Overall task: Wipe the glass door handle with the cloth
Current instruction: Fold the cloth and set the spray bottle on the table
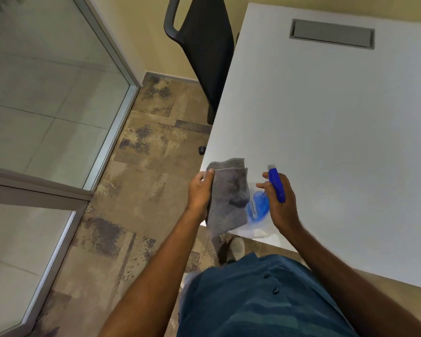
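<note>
My left hand [201,190] pinches a folded grey cloth [229,200] by its left edge, holding it over the near left corner of the white table [338,132]. A spray bottle [276,184] with a blue trigger head and a clear body with a blue label stands beside the cloth; my right hand [281,203] grips its neck. The nozzle points away from me. The glass door [22,251] and its aluminium frame fill the left side of the view. No door handle shows.
A black office chair [204,45] stands at the table's far left edge. A grey cable hatch [332,34] sits in the tabletop at the back. A glass partition [46,81] meets a cream wall at the upper left. Patterned brown carpet [144,178] runs between door and table.
</note>
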`<state>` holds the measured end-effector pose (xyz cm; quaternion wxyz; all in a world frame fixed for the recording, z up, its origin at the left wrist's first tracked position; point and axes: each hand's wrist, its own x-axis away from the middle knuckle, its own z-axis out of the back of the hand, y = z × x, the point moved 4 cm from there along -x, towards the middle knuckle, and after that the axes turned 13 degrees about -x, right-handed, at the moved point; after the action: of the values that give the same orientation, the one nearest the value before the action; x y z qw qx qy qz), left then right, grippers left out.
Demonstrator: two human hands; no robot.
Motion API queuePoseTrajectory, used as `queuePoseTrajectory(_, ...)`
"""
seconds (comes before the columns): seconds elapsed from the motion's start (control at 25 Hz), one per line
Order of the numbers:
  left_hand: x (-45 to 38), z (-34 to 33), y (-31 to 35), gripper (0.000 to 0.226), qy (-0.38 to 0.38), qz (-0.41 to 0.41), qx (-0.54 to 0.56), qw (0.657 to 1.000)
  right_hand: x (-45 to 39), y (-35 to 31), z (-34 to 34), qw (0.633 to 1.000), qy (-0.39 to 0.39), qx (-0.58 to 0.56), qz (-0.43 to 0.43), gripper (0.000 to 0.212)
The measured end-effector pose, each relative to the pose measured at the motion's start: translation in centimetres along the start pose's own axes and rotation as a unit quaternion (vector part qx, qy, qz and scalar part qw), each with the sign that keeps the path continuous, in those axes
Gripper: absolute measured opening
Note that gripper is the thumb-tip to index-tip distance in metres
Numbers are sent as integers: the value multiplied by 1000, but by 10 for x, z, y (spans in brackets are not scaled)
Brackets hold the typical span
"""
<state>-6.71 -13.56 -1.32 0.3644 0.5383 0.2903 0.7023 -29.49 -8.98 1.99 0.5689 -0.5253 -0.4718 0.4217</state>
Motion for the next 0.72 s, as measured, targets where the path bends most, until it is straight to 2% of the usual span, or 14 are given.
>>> queuePoseTrajectory(0.08, 12, 5, 5, 36, -21, 40, 130, 990, 1, -11, 0, 1000, -19, 1, 25, 31)
queuePoseTrajectory(0.16, 24, 7, 14, 42, -75, 78, 249, 962, 4, -29, -4, 998, -46, 5, 53, 31)
queuePoseTrajectory(0.24, 36, 12, 26, 39, -102, 94, 284, 949, 8, -52, -10, 995, -66, -3, 76, 33)
queuePoseTrajectory(0.36, 49, 23, 42, 25, -74, 44, 231, 969, 11, -92, -26, 990, -101, -14, 95, 30)
queuePoseTrajectory(0.52, 64, 38, 71, 32, -32, -56, 82, 995, 21, -124, -55, 984, -168, 37, 53, 40)
queuePoseTrajectory(0.6, 69, 43, 82, 40, -21, -82, 60, 995, 25, -130, -62, 981, -172, 68, 64, 35)
queuePoseTrajectory(0.72, 71, 50, 90, 41, -4, -105, 91, 990, 27, -139, -66, 981, -156, 79, 88, 35)
